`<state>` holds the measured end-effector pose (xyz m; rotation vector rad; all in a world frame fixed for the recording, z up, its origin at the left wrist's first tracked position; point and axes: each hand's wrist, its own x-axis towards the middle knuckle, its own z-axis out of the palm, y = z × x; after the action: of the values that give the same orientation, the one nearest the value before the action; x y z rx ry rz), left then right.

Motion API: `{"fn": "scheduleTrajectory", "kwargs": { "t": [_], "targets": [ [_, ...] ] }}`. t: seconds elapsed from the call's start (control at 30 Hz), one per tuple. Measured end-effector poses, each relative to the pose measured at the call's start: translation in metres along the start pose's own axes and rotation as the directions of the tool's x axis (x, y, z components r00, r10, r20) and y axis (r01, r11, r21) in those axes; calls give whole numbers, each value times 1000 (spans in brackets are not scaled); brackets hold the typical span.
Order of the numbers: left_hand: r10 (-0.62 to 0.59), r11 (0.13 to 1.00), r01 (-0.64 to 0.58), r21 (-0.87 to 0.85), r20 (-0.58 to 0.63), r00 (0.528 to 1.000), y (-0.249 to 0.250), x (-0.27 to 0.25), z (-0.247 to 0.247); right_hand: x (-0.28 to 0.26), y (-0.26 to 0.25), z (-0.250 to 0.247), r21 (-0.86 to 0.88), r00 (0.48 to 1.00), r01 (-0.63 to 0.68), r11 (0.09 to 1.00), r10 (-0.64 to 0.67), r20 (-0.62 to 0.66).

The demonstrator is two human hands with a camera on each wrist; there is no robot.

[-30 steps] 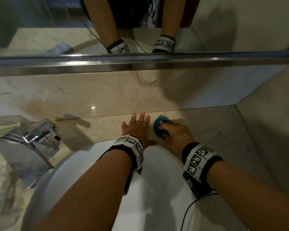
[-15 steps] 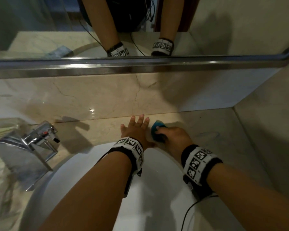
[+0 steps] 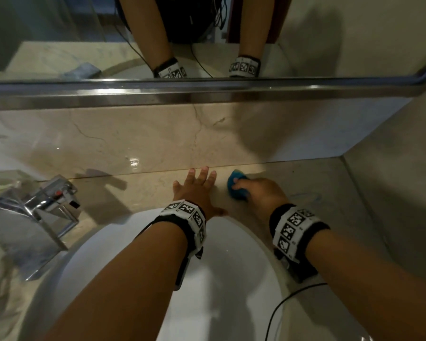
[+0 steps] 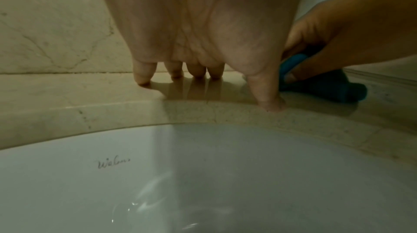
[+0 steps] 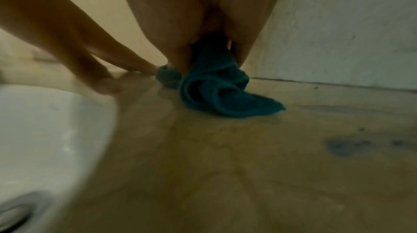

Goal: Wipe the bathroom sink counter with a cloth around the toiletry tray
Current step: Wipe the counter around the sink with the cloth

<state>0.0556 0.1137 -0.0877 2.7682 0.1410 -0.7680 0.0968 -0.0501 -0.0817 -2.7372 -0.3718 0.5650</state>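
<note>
Bunching the blue cloth (image 3: 236,188) into a wad is what gives the right hand (image 3: 258,193) something firm to push: its fingers are curled over the top and its thumb pinches one side, and a loose flap trails flat on the stone, as the right wrist view shows. The cloth lies on the marble counter (image 3: 317,193), on the narrow strip behind the white sink (image 3: 231,279), close to the seam where the counter meets the low back wall (image 3: 158,139). Just beside it on the left, the left hand (image 3: 194,190) holds nothing; its fingers (image 4: 142,74) are spread and nearly straight, tips planted on the stone with the thumb near the sink's rim, most likely as a prop for leaning across the basin. That braced hand closes off the leftward path, so the stroke has little room that way unless it lifts. The back wall limits the far side and the curved sink rim the near side. To the right the counter runs open to the side wall (image 3: 403,193), with a faint bluish smear on the way. The tap (image 3: 42,212) stands well apart at the left. No toiletry tray shows in any view, so I cannot tell where it sits.
</note>
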Motion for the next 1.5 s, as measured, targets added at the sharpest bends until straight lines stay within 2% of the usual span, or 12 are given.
{"fn": "scheduleTrajectory", "kwargs": {
  "t": [0.03,0.2,0.4,0.6,0.67,0.8,0.9,0.97,1.1,1.23,1.33,1.5],
  "targets": [
    [0,1000,0,-4,0,1000,-1,0,1,6,4,-7,-22,999,-38,999,38,16],
    [6,1000,-6,0,1,1000,-1,0,2,14,11,-9,-48,998,27,998,-30,-63],
    [-13,1000,13,3,14,1000,3,0,-2,-16,5,16,15,956,292,956,-292,-24],
    [-15,1000,15,3,5,1000,2,-1,0,11,37,-26,-36,999,-19,999,17,-43],
    [-14,1000,14,9,5,1000,3,-2,0,12,36,-28,-31,998,-60,998,60,-23],
    [-24,1000,24,9,-8,1000,2,0,0,-13,16,-11,-20,997,48,999,-49,-51],
    [-34,999,34,9,-2,999,2,0,1,-14,10,3,-26,994,105,994,-104,40],
    [-33,999,33,3,9,999,1,-1,1,-3,19,0,3,996,14,1000,-14,85],
    [-55,997,53,50,24,998,5,-4,-2,12,42,-16,28,999,-40,999,41,-34],
    [-16,996,18,85,-30,999,33,-6,-13,-3,23,-5,198,983,-160,967,174,-54],
    [42,993,-44,105,22,999,48,-2,-7,-27,10,8,129,995,65,990,-54,-88],
    [40,997,-43,57,56,998,35,3,8,-21,21,-4,165,998,55,985,-50,-32]
  ]
}}
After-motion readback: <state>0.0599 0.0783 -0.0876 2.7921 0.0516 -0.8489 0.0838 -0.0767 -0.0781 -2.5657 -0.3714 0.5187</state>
